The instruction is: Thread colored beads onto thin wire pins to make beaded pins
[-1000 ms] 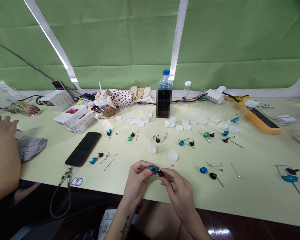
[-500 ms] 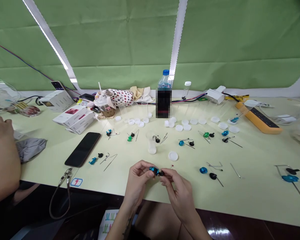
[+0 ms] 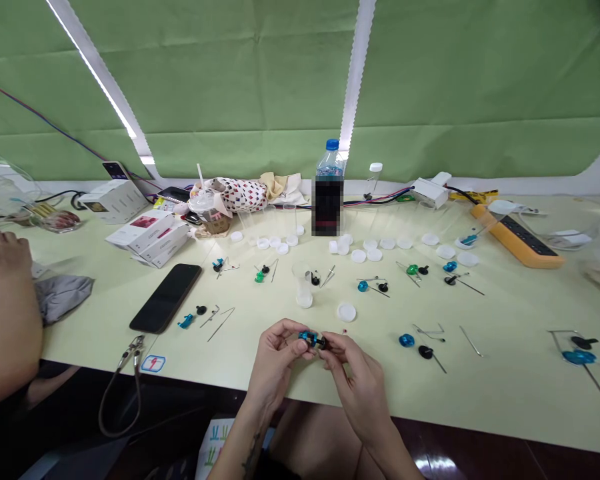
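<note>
My left hand (image 3: 279, 357) and my right hand (image 3: 355, 377) meet above the table's front edge. Between their fingertips they pinch a small glossy blue part joined to a black part (image 3: 312, 340). The exact join is partly hidden by my fingers. A white plastic cap (image 3: 347, 312) lies just beyond my hands, and a tiny red-tipped pin (image 3: 345, 331) lies close to my right fingers. On the right are a loose blue bead (image 3: 407, 340) and a black pin-mounted piece (image 3: 425, 352).
Several similar blue, green and black pieces with metal pins lie across the pale table (image 3: 495, 380), with white caps and clear cups behind. A black phone (image 3: 165, 298) lies to the left. A co-worker's arm (image 3: 7, 313) rests at far left. An orange power strip (image 3: 517, 237) sits at right.
The blue and black parts have come closer together and now lie more level between my fingertips. My hands have drawn slightly closer, and the co-worker's hand has shifted slightly.
</note>
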`<action>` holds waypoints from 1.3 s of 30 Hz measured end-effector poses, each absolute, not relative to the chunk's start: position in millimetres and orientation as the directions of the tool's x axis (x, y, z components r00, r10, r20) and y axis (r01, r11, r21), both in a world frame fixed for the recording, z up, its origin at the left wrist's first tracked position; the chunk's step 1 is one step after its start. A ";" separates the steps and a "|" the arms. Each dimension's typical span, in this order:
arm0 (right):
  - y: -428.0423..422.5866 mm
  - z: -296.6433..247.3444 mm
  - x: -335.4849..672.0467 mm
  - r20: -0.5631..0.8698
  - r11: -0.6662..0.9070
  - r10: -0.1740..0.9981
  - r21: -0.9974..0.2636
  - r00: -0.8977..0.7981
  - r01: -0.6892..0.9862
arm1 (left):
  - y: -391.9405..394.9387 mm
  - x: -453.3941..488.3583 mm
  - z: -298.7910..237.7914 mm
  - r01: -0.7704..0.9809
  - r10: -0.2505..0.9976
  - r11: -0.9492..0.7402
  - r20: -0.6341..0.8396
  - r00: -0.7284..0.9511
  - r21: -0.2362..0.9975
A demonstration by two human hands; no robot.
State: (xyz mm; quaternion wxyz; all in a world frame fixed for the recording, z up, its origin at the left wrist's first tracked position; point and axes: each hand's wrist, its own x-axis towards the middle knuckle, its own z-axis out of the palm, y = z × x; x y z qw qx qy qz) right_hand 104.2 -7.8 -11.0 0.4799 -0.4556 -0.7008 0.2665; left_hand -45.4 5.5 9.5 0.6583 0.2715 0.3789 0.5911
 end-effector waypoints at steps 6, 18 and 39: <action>-7.9 -10.6 105.4 0.422 0.440 0.896 -0.811 -0.134 0.386 | 3.8 -46.6 11.5 -0.593 0.983 0.179 -0.172 0.070 0.785; -7.5 -11.0 106.2 0.427 0.440 0.896 -0.814 -0.122 0.379 | 2.5 -48.3 10.7 -0.598 0.976 0.207 -0.124 0.177 0.774; -8.8 -11.7 105.6 0.454 0.452 0.886 -0.801 -0.095 0.393 | 4.6 -48.2 9.8 -0.610 0.980 0.198 -0.164 0.112 0.767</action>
